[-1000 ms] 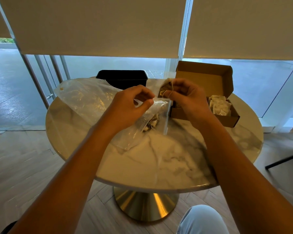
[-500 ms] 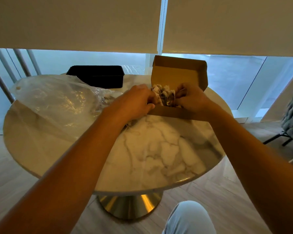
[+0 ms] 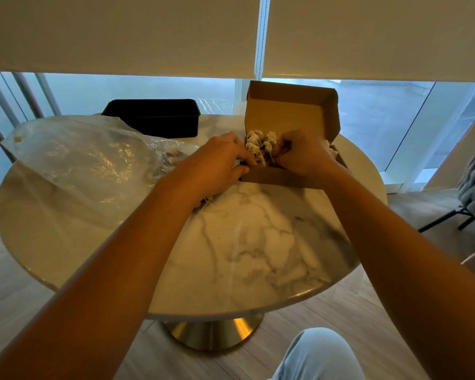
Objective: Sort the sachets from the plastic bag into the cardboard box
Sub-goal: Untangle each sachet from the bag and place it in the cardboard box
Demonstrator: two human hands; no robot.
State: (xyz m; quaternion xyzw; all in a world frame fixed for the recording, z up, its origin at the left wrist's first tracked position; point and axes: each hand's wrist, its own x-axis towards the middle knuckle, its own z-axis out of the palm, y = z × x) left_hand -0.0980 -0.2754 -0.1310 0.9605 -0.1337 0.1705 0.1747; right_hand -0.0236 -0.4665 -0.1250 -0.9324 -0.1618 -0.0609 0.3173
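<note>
While both hands meet over the cardboard box (image 3: 291, 111) at the tabletop's (image 3: 258, 242) far right, left hand (image 3: 220, 160) and right hand (image 3: 302, 154) pinch sachets (image 3: 259, 145), tucking them in; plastic bag (image 3: 80, 160) lies left.

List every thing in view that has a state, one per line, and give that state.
cardboard box: open, lid flap upright, sachets inside.
sachets: bunched between both hands over the box's left part.
plastic bag: lying crumpled on the table, a few sachets inside.
left hand: fingers curled on the sachets.
right hand: fingers curled on the sachets.
black container: at the table's far edge, untouched.
</note>
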